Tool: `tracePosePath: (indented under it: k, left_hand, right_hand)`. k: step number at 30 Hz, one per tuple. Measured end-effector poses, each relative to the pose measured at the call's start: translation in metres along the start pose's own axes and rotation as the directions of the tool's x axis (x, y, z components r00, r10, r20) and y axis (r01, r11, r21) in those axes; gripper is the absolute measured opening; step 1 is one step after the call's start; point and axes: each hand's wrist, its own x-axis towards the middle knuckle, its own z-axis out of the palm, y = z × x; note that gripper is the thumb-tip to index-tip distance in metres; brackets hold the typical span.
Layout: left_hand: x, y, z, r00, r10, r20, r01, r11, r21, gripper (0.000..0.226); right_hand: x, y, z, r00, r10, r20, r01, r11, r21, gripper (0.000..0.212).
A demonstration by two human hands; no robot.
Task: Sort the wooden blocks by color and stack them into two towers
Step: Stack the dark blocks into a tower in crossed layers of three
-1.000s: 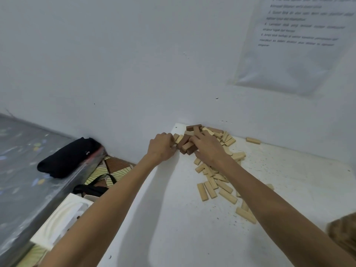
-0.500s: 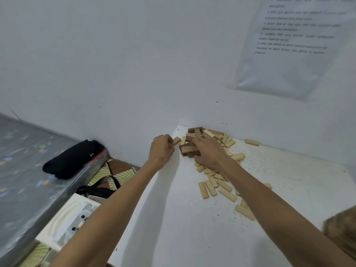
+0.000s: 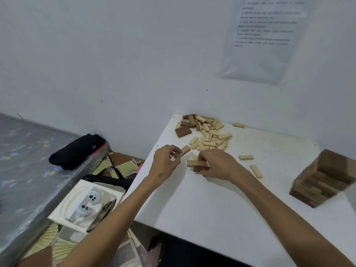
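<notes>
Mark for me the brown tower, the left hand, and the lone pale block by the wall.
brown tower [image 3: 319, 180]: head view, its near side face.
left hand [image 3: 165, 160]: head view, the back of the hand.
lone pale block [image 3: 238, 125]: head view, its top face.

Corner of a home room, bare white wall [image 3: 115, 54], mattress [image 3: 23, 160] at left, patterned floor mat [image 3: 119, 162], printed sheet [image 3: 264, 39] taped upper right

We count one brown tower [image 3: 325, 178]; left of it, one mixed pile [image 3: 207, 132], three stray pale blocks [image 3: 246, 157], three held blocks [image 3: 185, 150].
</notes>
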Motion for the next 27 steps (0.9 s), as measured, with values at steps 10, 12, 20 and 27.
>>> tracePosePath:
  k: [10,12,20,27]
  left_hand:
    - [-0.062,0.022,0.017,0.985,0.016,0.173,-0.027,0.998,0.058,0.022]
    - [-0.063,0.024,0.016,0.983,0.027,0.18,-0.041,0.997,0.072,0.023]
    - [-0.063,0.027,0.012,0.96,0.091,0.266,-0.104,0.994,0.035,0.019]
    - [-0.059,0.025,0.012,0.952,0.068,0.297,-0.088,0.995,0.052,0.026]
  right_hand:
    - [-0.066,-0.004,0.023,0.998,-0.017,0.053,0.01,0.991,0.133,0.013]
    - [-0.072,-0.002,0.034,0.999,-0.012,-0.037,0.018,0.986,0.165,0.014]
    - [-0.083,-0.003,0.052,0.968,0.042,-0.249,0.015,0.975,0.222,0.014]
    - [-0.082,-0.001,0.034,0.973,0.22,-0.065,-0.204,0.961,0.185,0.053]
